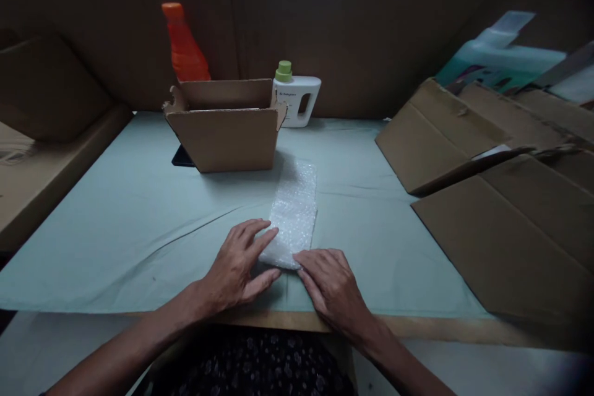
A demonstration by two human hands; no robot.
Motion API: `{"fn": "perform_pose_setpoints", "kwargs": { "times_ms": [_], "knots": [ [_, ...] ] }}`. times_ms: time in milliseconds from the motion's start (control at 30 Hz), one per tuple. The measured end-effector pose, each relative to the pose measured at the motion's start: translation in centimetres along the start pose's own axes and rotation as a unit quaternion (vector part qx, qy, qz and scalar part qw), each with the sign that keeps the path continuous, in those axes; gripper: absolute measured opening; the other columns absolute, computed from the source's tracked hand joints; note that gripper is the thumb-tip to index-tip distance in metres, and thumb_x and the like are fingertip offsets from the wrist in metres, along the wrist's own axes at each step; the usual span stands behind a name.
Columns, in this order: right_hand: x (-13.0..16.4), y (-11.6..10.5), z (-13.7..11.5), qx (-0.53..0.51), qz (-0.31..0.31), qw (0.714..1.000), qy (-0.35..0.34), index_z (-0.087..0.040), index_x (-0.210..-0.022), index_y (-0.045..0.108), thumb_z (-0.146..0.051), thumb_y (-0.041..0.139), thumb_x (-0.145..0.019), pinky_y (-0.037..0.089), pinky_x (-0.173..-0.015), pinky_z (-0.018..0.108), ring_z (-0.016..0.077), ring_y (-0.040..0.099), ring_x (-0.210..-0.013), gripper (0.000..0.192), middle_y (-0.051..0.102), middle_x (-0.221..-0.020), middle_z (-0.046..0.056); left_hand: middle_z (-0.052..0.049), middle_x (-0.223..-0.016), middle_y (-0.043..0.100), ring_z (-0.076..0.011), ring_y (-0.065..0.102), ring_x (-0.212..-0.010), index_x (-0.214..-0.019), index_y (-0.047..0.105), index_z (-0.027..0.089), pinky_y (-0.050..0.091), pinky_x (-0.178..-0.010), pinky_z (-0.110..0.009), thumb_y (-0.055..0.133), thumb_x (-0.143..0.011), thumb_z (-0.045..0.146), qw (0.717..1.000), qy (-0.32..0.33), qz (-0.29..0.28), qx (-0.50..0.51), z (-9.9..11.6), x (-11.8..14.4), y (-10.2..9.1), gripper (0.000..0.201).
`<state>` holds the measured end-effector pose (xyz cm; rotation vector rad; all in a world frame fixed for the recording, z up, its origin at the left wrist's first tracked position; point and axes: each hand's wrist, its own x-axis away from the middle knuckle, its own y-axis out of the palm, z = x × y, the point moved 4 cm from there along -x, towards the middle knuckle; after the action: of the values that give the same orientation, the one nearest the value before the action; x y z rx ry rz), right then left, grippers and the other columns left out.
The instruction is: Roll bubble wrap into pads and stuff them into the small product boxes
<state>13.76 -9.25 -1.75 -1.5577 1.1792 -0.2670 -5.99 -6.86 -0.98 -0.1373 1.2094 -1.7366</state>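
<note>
A strip of clear bubble wrap (294,213) lies lengthwise on the pale green cloth, folded over at its near end so that part of it is double. At its lower left edge rests my left hand (239,263), fingers spread, fingertips at the wrap and thumb just below it. My right hand (330,281) has its thumb and fingers closed on the lower right corner of the wrap. Whether anything lies inside the fold cannot be made out.
An open cardboard box (232,141) stands beyond the wrap, with an orange bottle (185,43) and a white green-capped bottle (297,99) behind. A dark flat object (182,157) pokes out beside it. Cardboard boxes (505,229) fill the right side, a turquoise container (501,59) behind them.
</note>
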Motion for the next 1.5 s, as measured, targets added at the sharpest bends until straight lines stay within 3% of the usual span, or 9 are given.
{"fn": "perform_pose_setpoints", "kwargs": {
  "times_ms": [133,233,467,667,800,933,1133,1333,1500],
  "knots": [
    [0.1,-0.9,0.9,-0.117,-0.061,0.988,0.08,-0.022,-0.117,0.066,-0.024,0.052,-0.1,0.052,-0.079,0.036,0.0203,0.07,-0.089,0.022,0.077,-0.103,0.006,-0.008,-0.111,0.07,-0.0227,0.062,-0.1,-0.149,0.036,0.025,0.051,-0.092,-0.043,0.05,-0.094,0.013,0.996,0.011,-0.06,0.07,0.3,0.6,0.3,0.059],
    [0.1,-1.9,1.2,-0.045,0.01,0.996,0.071,-0.021,-0.121,0.065,-0.028,0.055,-0.099,0.052,-0.083,0.04,0.0247,0.069,-0.099,0.025,0.075,-0.112,0.01,-0.007,-0.1,0.071,-0.0218,0.063,-0.087,-0.146,0.041,0.023,0.052,-0.084,-0.041,0.05,-0.095,0.018,0.993,-0.065,-0.073,0.059,-1.2,-0.4,1.6,0.052],
    [-0.4,-0.8,0.7,0.046,-0.016,0.999,-0.006,-0.02,-0.12,0.065,-0.022,0.058,-0.096,0.047,-0.09,0.046,0.0281,0.065,-0.105,0.025,0.073,-0.116,0.012,-0.017,-0.131,0.058,-0.0307,0.054,-0.118,-0.139,0.046,0.019,0.047,-0.098,-0.05,0.058,-0.094,0.028,0.999,-0.028,-0.02,-0.014,-1.3,-1.5,1.4,0.048],
    [-0.3,-1.4,1.0,-0.102,-0.055,0.992,0.055,-0.02,-0.12,0.064,-0.025,0.055,-0.1,0.052,-0.079,0.037,0.0215,0.069,-0.089,0.023,0.077,-0.101,0.007,-0.007,-0.108,0.069,-0.0221,0.06,-0.094,-0.153,0.025,0.024,0.05,-0.088,-0.041,0.052,-0.096,0.017,0.993,-0.015,-0.098,0.069,0.3,0.2,0.4,0.064],
    [-0.1,-1.8,0.6,0.019,0.027,0.999,0.016,-0.018,-0.125,0.06,-0.027,0.057,-0.098,0.049,-0.089,0.045,0.0279,0.064,-0.108,0.028,0.07,-0.122,0.014,-0.01,-0.11,0.069,-0.025,0.062,-0.096,-0.148,0.037,0.02,0.051,-0.088,-0.044,0.054,-0.096,0.026,0.994,-0.074,-0.081,0.016,-1.7,-1.6,1.7,0.055],
    [-1.3,-0.4,0.5,0.087,-0.029,0.995,-0.022,-0.017,-0.126,0.062,-0.021,0.06,-0.094,0.047,-0.092,0.05,0.0325,0.06,-0.116,0.032,0.066,-0.129,0.018,-0.015,-0.115,0.066,-0.0296,0.061,-0.103,-0.137,0.051,0.015,0.049,-0.091,-0.049,0.054,-0.095,0.03,0.993,-0.095,-0.042,-0.049,-3.0,-3.3,2.0,0.044],
    [-3.2,-0.3,2.1,-0.083,-0.1,0.99,0.055,-0.023,-0.131,0.062,-0.025,0.06,-0.096,0.052,-0.086,0.04,0.023,0.067,-0.096,0.035,0.075,-0.116,0.008,-0.011,-0.116,0.065,-0.0256,0.057,-0.106,-0.144,0.043,0.019,0.047,-0.097,-0.045,0.052,-0.097,0.028,0.998,-0.034,-0.055,0.001,-1.4,-1.4,0.2,0.048],
    [-5.9,0.5,4.8,0.023,-0.071,0.994,0.075,-0.017,-0.131,0.063,-0.038,0.057,-0.097,0.048,-0.096,0.051,0.0325,0.059,-0.12,0.04,0.066,-0.132,0.017,-0.016,-0.116,0.064,-0.0307,0.056,-0.106,-0.137,0.053,0.015,0.047,-0.095,-0.051,0.051,-0.095,0.031,0.986,-0.143,-0.07,-0.046,-4.3,-3.2,1.7,0.045],
    [-8.1,2.2,6.8,0.053,-0.144,0.985,0.084,-0.012,-0.119,0.067,-0.04,0.061,-0.094,0.044,-0.103,0.053,0.0353,0.053,-0.13,0.037,0.059,-0.141,0.021,-0.021,-0.135,0.056,-0.0347,0.049,-0.125,-0.14,0.051,0.012,0.042,-0.105,-0.055,0.053,-0.09,0.028,0.987,-0.146,-0.066,-0.028,-6.2,-5.3,2.3,0.053]
  ]
}}
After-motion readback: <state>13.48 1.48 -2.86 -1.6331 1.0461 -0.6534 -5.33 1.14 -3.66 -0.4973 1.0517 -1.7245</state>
